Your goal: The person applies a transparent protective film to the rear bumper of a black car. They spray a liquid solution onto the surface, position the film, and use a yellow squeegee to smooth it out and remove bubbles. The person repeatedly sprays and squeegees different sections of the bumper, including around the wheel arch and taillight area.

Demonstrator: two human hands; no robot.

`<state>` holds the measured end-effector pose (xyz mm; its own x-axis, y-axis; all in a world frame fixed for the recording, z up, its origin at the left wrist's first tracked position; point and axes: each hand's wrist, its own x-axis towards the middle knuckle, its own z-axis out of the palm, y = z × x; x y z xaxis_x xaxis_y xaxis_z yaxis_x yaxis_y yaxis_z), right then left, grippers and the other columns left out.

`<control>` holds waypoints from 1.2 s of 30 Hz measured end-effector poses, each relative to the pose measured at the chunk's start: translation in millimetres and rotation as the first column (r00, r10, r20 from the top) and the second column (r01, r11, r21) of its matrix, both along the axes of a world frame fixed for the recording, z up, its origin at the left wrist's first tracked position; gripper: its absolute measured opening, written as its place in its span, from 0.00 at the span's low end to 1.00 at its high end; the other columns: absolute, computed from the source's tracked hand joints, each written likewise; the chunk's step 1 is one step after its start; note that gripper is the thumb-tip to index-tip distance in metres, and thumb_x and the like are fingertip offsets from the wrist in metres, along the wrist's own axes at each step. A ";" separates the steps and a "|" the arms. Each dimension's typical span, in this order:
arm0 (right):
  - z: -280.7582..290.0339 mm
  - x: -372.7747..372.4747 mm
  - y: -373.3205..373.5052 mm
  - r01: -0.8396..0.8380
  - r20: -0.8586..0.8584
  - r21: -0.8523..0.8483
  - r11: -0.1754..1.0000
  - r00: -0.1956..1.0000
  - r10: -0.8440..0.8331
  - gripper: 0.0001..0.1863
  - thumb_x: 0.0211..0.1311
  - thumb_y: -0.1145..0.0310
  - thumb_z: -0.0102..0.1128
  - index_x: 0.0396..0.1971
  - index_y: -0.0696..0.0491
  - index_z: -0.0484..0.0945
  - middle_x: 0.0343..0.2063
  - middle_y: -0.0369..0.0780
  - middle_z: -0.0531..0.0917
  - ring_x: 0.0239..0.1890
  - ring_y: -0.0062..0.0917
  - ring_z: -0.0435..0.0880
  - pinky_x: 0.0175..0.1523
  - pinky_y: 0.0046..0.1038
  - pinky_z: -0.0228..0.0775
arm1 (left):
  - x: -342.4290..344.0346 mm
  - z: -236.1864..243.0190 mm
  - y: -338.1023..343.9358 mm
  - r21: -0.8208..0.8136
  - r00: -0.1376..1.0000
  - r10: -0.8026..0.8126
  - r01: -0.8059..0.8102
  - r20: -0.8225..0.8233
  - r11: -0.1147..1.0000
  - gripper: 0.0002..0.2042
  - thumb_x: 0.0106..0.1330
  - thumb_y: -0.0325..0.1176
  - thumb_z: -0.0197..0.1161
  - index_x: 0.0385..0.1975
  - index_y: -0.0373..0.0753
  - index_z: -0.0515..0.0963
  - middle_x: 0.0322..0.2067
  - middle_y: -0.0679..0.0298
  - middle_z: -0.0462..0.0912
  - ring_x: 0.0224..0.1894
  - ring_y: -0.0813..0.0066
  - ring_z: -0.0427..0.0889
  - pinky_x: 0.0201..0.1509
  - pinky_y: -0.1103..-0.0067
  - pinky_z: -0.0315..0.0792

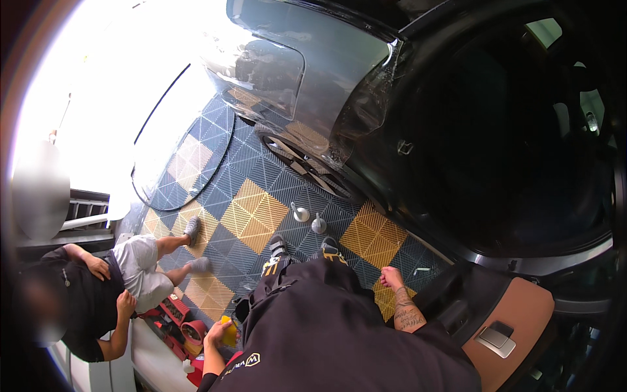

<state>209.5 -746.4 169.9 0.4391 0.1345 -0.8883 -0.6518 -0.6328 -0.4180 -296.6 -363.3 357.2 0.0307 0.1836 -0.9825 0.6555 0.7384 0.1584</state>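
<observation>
My left hand (215,333) grips a small flat yellow tool (228,328) at lower center, near red plastic trays (171,312). My right hand (392,277) hangs with curled fingers beside the open car door's black and tan inner panel (509,307); whatever it may hold is hidden. Past my feet, two small pump sprayers (301,214) sit on the tiled floor (255,215). The dark car body (326,59) fills the upper middle, with crumpled clear film (362,104) along the panel's edge by the door opening.
Another person (98,294) in a black top and pale shorts is at left, hands near their waist. A dark wheel (307,166) is under the car. A thin black cable (183,208) loops over the floor. A bright doorway lies at upper left.
</observation>
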 end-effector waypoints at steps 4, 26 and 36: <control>-6.0 -3.6 -3.9 0.040 -0.036 0.034 0.999 0.999 -0.039 0.09 0.61 0.68 0.49 0.38 0.55 0.75 0.20 0.38 0.77 0.17 0.21 0.75 0.19 0.23 0.67 | -0.3 -6.8 2.3 -0.016 1.000 0.018 -0.018 0.015 1.000 0.10 0.68 0.37 0.52 0.43 0.39 0.67 0.31 0.55 0.79 0.29 0.58 0.83 0.29 0.61 0.77; 17.5 35.5 5.7 -0.104 -0.014 -0.021 0.994 0.994 0.104 0.16 0.63 0.66 0.48 0.48 0.55 0.72 0.21 0.37 0.77 0.18 0.19 0.75 0.21 0.22 0.69 | 25.0 -7.4 13.9 0.067 0.991 -0.136 0.136 -0.002 0.989 0.10 0.68 0.37 0.52 0.43 0.40 0.70 0.29 0.58 0.80 0.25 0.63 0.81 0.28 0.66 0.77; 40.4 38.2 18.3 -0.153 -0.011 -0.079 0.985 0.988 0.153 0.17 0.63 0.66 0.49 0.50 0.54 0.72 0.22 0.36 0.77 0.18 0.20 0.76 0.22 0.22 0.69 | 22.3 -17.6 16.9 0.004 0.998 -0.038 0.038 0.043 0.999 0.18 0.66 0.40 0.56 0.54 0.42 0.67 0.27 0.60 0.80 0.22 0.67 0.79 0.23 0.67 0.75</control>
